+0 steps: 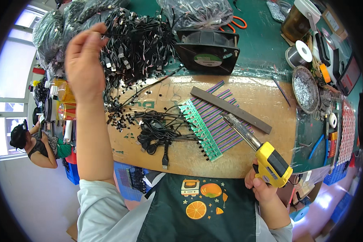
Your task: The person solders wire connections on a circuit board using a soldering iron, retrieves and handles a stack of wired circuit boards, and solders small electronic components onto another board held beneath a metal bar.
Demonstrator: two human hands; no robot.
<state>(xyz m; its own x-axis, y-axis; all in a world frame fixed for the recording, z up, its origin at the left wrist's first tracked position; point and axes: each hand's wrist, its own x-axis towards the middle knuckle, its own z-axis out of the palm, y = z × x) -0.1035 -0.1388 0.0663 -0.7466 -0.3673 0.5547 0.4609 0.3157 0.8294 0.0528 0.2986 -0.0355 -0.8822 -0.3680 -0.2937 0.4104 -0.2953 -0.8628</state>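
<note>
My right hand (259, 184) grips a yellow and black soldering gun (273, 164) near the board's front right edge. Its metal tip points up and left, over a row of purple and dark ribbon wires (226, 135). Those wires run from a strip of green circuit boards (201, 131); a brown bar (230, 109) lies across them. Black USB cables (155, 131) are bunched to the left of the strip, their ends reaching its edge. Reaching far left, my left hand (86, 64) has its fingers pinched at a large pile of black cables (137, 48), seemingly on one black cable.
A black fan (207, 52) stands behind the brown work board (149, 84). Plastic-wrapped bundles (197, 14) and orange-handled scissors (238, 23) lie at the back. Toward the right are a solder spool (298, 53) and a round dish (305, 89). Another person (38, 145) is at far left.
</note>
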